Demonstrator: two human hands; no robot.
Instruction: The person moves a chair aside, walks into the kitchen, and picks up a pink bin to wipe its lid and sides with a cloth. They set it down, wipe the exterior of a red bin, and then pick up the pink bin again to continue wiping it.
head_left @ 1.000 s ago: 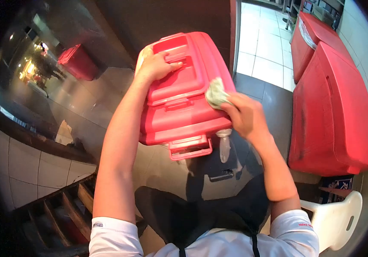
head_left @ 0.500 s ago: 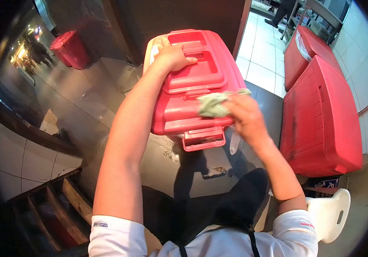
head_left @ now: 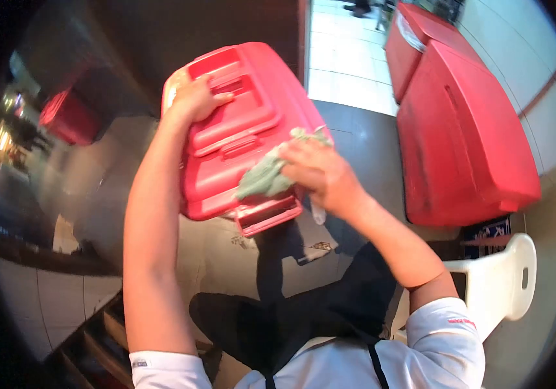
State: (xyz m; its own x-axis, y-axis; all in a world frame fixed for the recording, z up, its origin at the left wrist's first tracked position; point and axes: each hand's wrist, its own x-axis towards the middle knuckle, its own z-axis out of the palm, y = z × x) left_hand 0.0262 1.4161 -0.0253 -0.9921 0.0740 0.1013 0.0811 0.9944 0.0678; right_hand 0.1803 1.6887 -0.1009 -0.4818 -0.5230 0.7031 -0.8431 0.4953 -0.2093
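In front of me stands a red lidded bin (head_left: 291, 97), tilted in view, with a recessed panel in its lid and a red handle (head_left: 268, 217) at the near end. My left hand (head_left: 194, 100) presses on the left side of the lid, thumb spread across the recess; its other fingertips lie near the far left edge, partly hard to see. A pale green cloth (head_left: 262, 178) is bunched in my right hand (head_left: 317, 168), which rubs it against the near right part of the lid, just above the handle. Motion slightly blurs the right hand.
Two large red bins (head_left: 466, 136) line the tiled wall on the right. A white plastic chair (head_left: 501, 279) stands at lower right. Wooden slats (head_left: 93, 350) lie at lower left. Another red bin (head_left: 70, 117) appears at far left. A person's dark shoe (head_left: 359, 10) shows beyond the doorway.
The cloth and my right hand have moved toward the near edge of the lid. The view has shifted, so the bin sits farther left and more tilted. My left hand stays on the lid.
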